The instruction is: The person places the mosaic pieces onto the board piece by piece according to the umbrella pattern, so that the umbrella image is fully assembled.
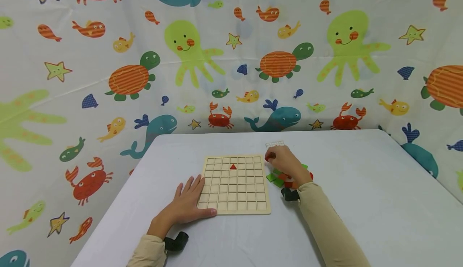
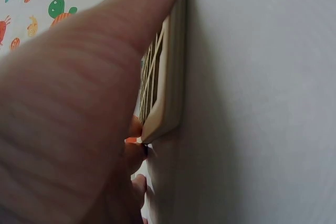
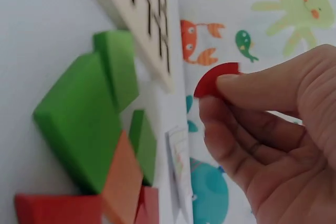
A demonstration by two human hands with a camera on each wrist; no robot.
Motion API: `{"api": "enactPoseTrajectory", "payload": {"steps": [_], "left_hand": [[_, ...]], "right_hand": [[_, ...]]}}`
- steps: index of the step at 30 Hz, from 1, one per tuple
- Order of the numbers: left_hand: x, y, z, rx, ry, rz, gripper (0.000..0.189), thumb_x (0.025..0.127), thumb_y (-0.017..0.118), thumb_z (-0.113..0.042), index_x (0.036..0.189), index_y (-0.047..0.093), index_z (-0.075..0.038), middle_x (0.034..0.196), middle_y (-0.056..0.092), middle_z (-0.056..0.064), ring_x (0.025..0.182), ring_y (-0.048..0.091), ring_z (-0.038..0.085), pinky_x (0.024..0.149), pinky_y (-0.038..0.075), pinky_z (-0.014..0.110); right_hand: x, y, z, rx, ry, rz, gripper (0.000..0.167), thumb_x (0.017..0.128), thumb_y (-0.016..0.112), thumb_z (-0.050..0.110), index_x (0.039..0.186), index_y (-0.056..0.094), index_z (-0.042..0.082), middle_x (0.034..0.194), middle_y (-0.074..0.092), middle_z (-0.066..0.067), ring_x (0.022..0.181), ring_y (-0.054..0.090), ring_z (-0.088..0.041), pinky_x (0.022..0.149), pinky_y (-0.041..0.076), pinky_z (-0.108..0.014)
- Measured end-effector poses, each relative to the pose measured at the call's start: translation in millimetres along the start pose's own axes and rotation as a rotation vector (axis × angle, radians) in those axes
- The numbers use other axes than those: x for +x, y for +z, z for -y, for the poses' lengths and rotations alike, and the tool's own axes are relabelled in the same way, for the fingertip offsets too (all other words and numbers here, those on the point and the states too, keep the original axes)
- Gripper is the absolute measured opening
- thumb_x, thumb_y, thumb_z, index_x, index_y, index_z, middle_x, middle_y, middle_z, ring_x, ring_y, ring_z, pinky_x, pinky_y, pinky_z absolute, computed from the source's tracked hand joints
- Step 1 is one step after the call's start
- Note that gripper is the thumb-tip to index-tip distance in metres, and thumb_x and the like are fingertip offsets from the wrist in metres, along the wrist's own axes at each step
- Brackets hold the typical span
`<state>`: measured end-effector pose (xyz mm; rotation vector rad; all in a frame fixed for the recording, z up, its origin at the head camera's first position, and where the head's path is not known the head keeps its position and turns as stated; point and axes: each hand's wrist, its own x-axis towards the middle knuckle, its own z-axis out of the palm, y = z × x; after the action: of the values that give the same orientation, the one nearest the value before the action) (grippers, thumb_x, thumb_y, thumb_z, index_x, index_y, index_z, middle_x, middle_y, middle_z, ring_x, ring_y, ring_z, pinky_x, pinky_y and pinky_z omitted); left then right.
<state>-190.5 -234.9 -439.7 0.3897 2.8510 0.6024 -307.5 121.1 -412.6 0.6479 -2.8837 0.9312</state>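
A pale wooden grid board (image 1: 242,212) lies on the table with one red triangle (image 1: 233,167) in an upper cell. My left hand (image 1: 188,202) rests at the board's left side, fingers spread along the edge and thumb at the bottom rim; in the left wrist view that thumb covers part of the board. Beyond the board's upper right corner, my right hand (image 1: 285,162) pinches a small red piece with a curved edge (image 3: 216,78) between thumb and fingertips. Part of the piece is hidden by the thumb. Below that hand lie loose green blocks (image 3: 79,121) and orange blocks (image 3: 123,182).
The loose heap, with red blocks (image 3: 58,209) in it too, is partly covered by my right forearm in the head view. A small card with a grid (image 1: 275,143) lies near the table's back edge. Behind the white table (image 1: 369,186) hangs a sea-animal curtain (image 1: 213,66).
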Motion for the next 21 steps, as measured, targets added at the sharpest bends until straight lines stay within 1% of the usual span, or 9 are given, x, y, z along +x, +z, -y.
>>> {"api": "enactPoseTrajectory", "payload": {"steps": [3, 6, 8, 12, 14, 16, 19, 21], "left_hand": [[-0.5, -0.5, 1.1, 0.009, -0.002, -0.003, 0.126, 0.084, 0.076, -0.073, 0.169, 0.022, 0.002, 0.176, 0.015, 0.022, 0.162, 0.004, 0.045, 0.125, -0.001, 0.068], [-1.0, -0.6, 2.5, 0.011, -0.004, -0.003, 0.126, 0.084, 0.076, -0.073, 0.169, 0.022, 0.002, 0.177, 0.015, 0.022, 0.162, 0.004, 0.045, 0.125, -0.001, 0.068], [-1.4, -0.5, 3.1, 0.008, -0.002, -0.004, 0.126, 0.084, 0.076, -0.073, 0.169, 0.022, 0.002, 0.177, 0.015, 0.022, 0.162, 0.004, 0.045, 0.125, -0.001, 0.068], [-2.8, 0.4, 4.7, 0.004, -0.001, -0.004, 0.126, 0.084, 0.076, -0.072, 0.169, 0.022, 0.002, 0.177, 0.015, 0.021, 0.162, 0.004, 0.045, 0.125, -0.002, 0.068], [-3.5, 0.5, 5.0, 0.006, -0.001, -0.002, 0.125, 0.084, 0.076, -0.072, 0.169, 0.022, 0.002, 0.177, 0.015, 0.021, 0.163, 0.004, 0.045, 0.125, -0.002, 0.068], [-3.7, 0.7, 5.2, 0.011, 0.0, -0.001, 0.125, 0.084, 0.076, -0.073, 0.169, 0.022, 0.002, 0.177, 0.015, 0.021, 0.163, 0.004, 0.044, 0.125, -0.002, 0.067], [-2.9, 0.6, 3.8, 0.012, 0.005, -0.003, 0.124, 0.085, 0.076, -0.072, 0.169, 0.022, 0.002, 0.177, 0.015, 0.021, 0.163, 0.004, 0.044, 0.125, -0.001, 0.067], [-1.4, 1.3, 2.9, 0.022, 0.01, 0.0, 0.124, 0.085, 0.075, -0.073, 0.169, 0.022, 0.001, 0.177, 0.015, 0.021, 0.163, 0.004, 0.044, 0.125, -0.001, 0.067]], "right_hand": [[1.5, -1.8, 3.6, 0.088, -0.015, -0.061, 0.009, 0.099, 0.07, 0.0, 0.104, 0.077, -0.002, 0.097, 0.074, -0.01, 0.087, 0.064, -0.026, 0.084, 0.06, -0.043], [1.6, -2.6, 8.7, 0.177, -0.009, -0.09, 0.01, 0.1, 0.069, 0.002, 0.106, 0.076, -0.002, 0.096, 0.074, -0.009, 0.084, 0.067, -0.025, 0.08, 0.061, -0.04], [1.8, -2.2, 12.8, 0.243, -0.002, -0.094, 0.012, 0.102, 0.068, 0.004, 0.11, 0.075, -0.003, 0.096, 0.075, -0.009, 0.083, 0.069, -0.024, 0.081, 0.061, -0.04], [4.9, 1.3, 21.8, 0.37, -0.002, -0.095, 0.021, 0.105, 0.066, 0.004, 0.123, 0.073, -0.004, 0.096, 0.077, -0.01, 0.083, 0.075, -0.023, 0.087, 0.062, -0.042], [6.7, 3.6, 26.9, 0.412, -0.011, -0.093, 0.025, 0.105, 0.065, 0.002, 0.128, 0.072, -0.003, 0.097, 0.077, -0.01, 0.083, 0.075, -0.022, 0.089, 0.062, -0.044], [8.1, 5.7, 33.4, 0.445, -0.033, -0.086, 0.026, 0.105, 0.065, 0.001, 0.129, 0.073, -0.004, 0.097, 0.077, -0.011, 0.083, 0.075, -0.024, 0.089, 0.062, -0.046], [10.0, 8.8, 43.4, 0.471, -0.079, -0.071, 0.023, 0.104, 0.065, 0.0, 0.125, 0.074, -0.004, 0.1, 0.077, -0.012, 0.087, 0.075, -0.031, 0.088, 0.062, -0.05], [11.7, 11.3, 49.7, 0.479, -0.105, -0.067, 0.021, 0.104, 0.066, 0.001, 0.123, 0.075, -0.004, 0.102, 0.077, -0.013, 0.09, 0.074, -0.037, 0.087, 0.062, -0.049]]}}
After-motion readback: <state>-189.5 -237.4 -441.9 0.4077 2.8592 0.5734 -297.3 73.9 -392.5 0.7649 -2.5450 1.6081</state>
